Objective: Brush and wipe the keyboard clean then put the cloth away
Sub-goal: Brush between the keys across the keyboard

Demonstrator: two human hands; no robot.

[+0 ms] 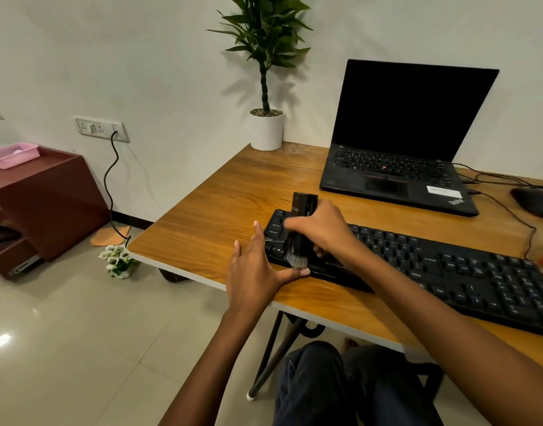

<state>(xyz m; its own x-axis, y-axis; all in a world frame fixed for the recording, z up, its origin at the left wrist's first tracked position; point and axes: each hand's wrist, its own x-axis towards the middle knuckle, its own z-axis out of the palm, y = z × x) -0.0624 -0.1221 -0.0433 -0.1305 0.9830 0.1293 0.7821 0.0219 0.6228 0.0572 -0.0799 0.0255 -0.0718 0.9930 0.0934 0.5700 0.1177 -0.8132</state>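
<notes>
Your right hand (322,232) grips the black, stiff-handled brush (305,205), its soft grey bristles (296,261) on the left end of the long black plastic keyboard (448,265). That keyboard looks light and may slide; your flat left hand (254,269) braces its corner.

The right hand (322,230) hides much of the brush (305,204); the keyboard (448,265) runs off-frame.

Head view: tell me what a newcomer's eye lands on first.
The right hand holds a black brush bristles-down at the left end of the keyboard, near the front of the desk. The left hand lies flat beside that end, thumb at the keyboard's front edge. Behind them stand an open laptop with a dark screen and a potted plant at the back corner.
</notes>
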